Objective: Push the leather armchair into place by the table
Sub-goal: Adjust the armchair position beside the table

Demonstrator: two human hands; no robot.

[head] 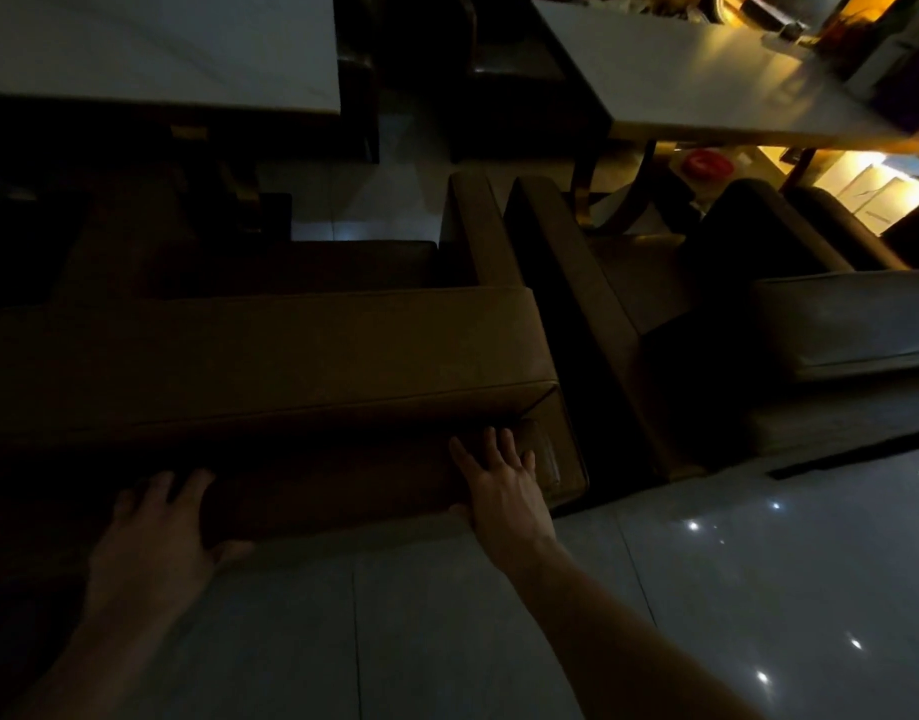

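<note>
Two hands flat, fingers spread, pressing the back of a brown armchair (pixel 291 350): left hand (pixel 155 532) at 8 o'clock, right hand (pixel 504 485) at 5 o'clock. Armchair at centre, facing a white worktop (pixel 187 49) at 11 o'clock.

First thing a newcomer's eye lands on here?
Two bare hands at the bottom: the left hand and right hand press flat on the back of the brown leather armchair that fills the centre. Next, the pale table at top left, and the lit table at top right.
</note>
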